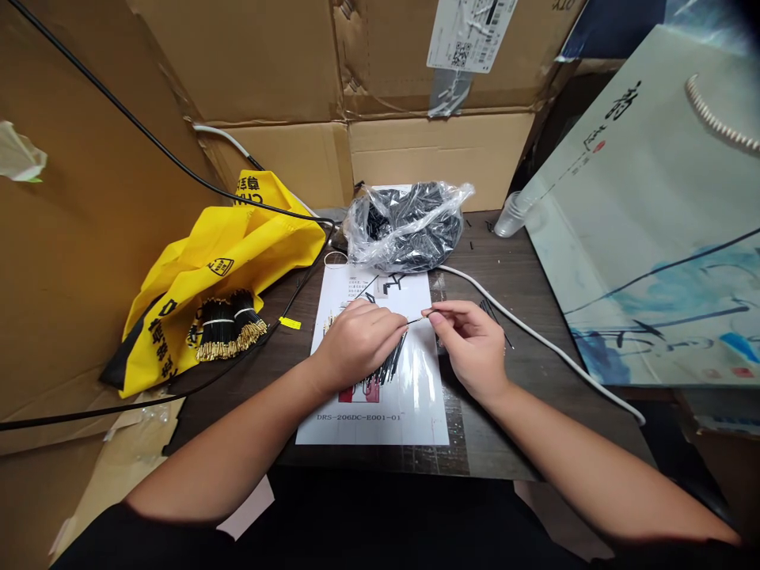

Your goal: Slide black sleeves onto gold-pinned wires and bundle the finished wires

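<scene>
Over a printed sheet [424, 419], my left hand [363, 336] pinches a thin black wire [414, 320] with a gold-coloured end pointing right. At that end the thumb and fingertips of my right hand [475, 348] are closed; whether they grip the wire tip or a small black sleeve is too small to tell. Loose black wires [389, 368] lie on the sheet, partly hidden under my left hand. Short black tube pieces [392, 283] rest near the sheet's top edge. More thin black pieces [495, 321] lie on the table behind my right hand.
A clear plastic bag [416, 229] full of black pieces stands behind the sheet. Tied wire bundles [219, 328] with gold ends lie on a yellow bag [249, 237] at left. A black cable [297, 289] and a white cable [534, 340] cross the table [504, 443]. Cardboard encloses the back and left.
</scene>
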`<state>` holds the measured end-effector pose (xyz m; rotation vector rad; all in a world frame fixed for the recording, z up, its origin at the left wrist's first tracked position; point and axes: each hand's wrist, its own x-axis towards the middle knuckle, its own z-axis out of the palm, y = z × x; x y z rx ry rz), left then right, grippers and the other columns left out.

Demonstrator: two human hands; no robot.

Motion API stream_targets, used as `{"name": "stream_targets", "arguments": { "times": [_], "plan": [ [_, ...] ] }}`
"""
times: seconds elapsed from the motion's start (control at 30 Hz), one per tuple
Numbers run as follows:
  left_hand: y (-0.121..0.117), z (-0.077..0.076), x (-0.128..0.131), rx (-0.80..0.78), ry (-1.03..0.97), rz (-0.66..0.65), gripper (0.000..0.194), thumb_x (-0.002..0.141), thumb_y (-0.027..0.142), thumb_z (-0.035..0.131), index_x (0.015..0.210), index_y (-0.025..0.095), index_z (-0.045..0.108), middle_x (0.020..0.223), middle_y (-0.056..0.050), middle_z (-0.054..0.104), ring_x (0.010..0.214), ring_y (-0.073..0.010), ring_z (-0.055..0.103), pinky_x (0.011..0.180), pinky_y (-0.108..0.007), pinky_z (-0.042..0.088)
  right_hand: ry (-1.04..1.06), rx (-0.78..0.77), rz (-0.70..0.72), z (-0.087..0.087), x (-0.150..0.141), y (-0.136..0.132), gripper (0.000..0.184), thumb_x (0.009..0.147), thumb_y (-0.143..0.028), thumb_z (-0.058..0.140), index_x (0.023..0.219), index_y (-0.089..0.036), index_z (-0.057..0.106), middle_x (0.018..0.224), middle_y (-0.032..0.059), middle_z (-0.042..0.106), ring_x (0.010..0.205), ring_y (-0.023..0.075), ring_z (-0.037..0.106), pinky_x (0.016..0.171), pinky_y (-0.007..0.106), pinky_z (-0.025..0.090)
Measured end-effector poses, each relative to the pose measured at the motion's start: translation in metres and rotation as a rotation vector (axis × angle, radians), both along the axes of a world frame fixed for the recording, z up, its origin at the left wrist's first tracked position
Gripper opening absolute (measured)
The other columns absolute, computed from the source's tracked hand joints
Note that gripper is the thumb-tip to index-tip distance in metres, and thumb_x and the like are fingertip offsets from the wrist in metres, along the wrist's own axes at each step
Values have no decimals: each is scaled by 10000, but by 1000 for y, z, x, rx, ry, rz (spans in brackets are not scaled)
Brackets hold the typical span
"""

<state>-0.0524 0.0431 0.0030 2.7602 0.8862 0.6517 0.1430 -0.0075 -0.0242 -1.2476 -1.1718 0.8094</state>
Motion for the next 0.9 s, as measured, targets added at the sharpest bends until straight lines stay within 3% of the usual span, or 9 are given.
{"name": "stream_targets", "arguments": {
  "times": [0.23,0.4,0.6,0.77,0.9],
  "plan": [
    [-3,0,4,-131,-150,5,186,971,255,510,958,167,673,856,-27,721,791,-159,628,816,-322,443,74,8,5,-1,0,0,199,849,-315,713,1028,-234,683,941,53,760,679,147,644,562,286,509],
    [-7,0,7,-274,-227,12,189,960,271,527,948,178,690,863,-25,732,798,-151,651,799,-302,470,16,7,11,-2,-1,-2,162,837,-323,724,968,-228,732,933,63,757,729,171,676,600,312,536],
    [-8,2,9,-369,-264,42,186,947,272,544,919,182,704,827,-15,730,739,-131,639,743,-277,469,0,5,11,-7,-2,-3,162,820,-310,741,964,-240,761,879,41,755,583,128,610,515,284,512],
    [-10,1,11,-427,-293,60,172,932,280,566,910,185,707,775,-4,714,704,-124,623,711,-272,464,4,-22,17,-6,-3,-3,188,822,-334,734,977,-230,759,896,56,758,656,156,660,541,292,536],
    [-10,5,13,-520,-377,78,131,911,257,601,876,181,703,789,0,715,719,-114,633,713,-261,469,87,-38,66,0,0,-3,412,827,-353,725,1221,-249,658,983,59,760,656,139,644,572,291,542]
  ]
}}
